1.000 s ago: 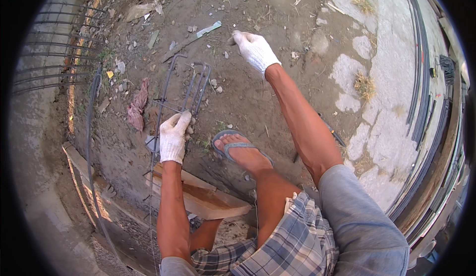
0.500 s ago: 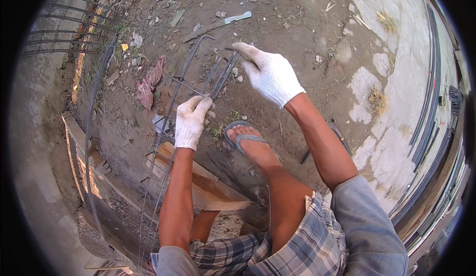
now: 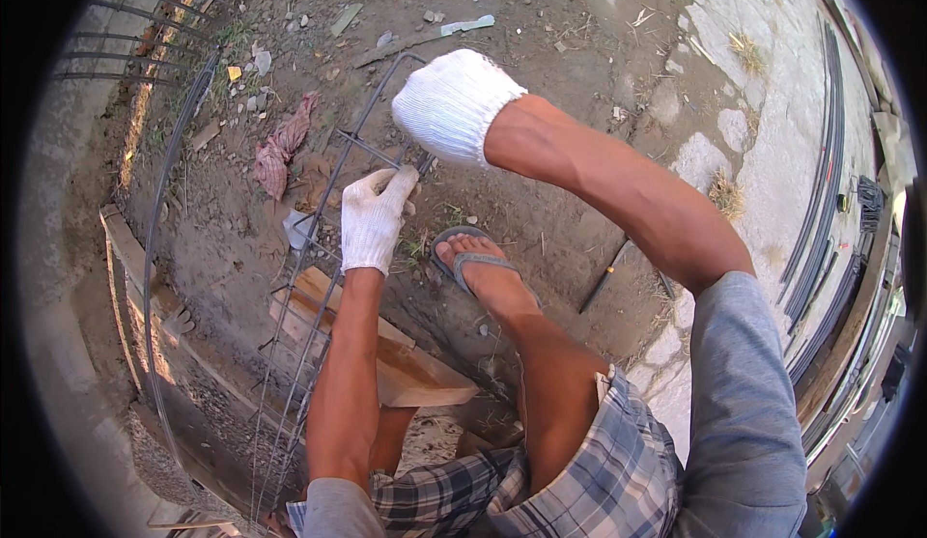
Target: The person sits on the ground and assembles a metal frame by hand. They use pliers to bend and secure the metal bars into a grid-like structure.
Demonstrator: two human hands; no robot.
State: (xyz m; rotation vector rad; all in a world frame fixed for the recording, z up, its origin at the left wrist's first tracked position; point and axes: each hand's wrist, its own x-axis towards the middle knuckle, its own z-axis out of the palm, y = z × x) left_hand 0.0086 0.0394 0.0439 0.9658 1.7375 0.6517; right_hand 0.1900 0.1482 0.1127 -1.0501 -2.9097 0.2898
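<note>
A long, narrow cage of steel rebar (image 3: 354, 132), with thin cross ties, runs from the dirt ahead of me down past my left side. My left hand (image 3: 375, 217), in a white knit glove, is closed on its bars, thumb and fingers around them near a cross tie. My right hand (image 3: 449, 105), gloved alike, is over the bent far end of the bars, wrist turned so its back faces up. That hand's back hides its fingers and anything in them. Under the cage, close to my left forearm, lies a wooden board piece (image 3: 410, 369).
My sandalled foot (image 3: 478, 260) is right of the cage. A slim dark tool (image 3: 599, 285) lies on the dirt beyond it. Left are a crumpled reddish cloth (image 3: 283, 147), a long bent bar (image 3: 154, 248) and curved rebar (image 3: 126, 57). Bundled bars (image 3: 821, 181) lie far right on concrete.
My right hand has swung left and turned over, from pinching a bent bar end to back-up above the bars. My left hand stays on the cage. The view has shifted slightly.
</note>
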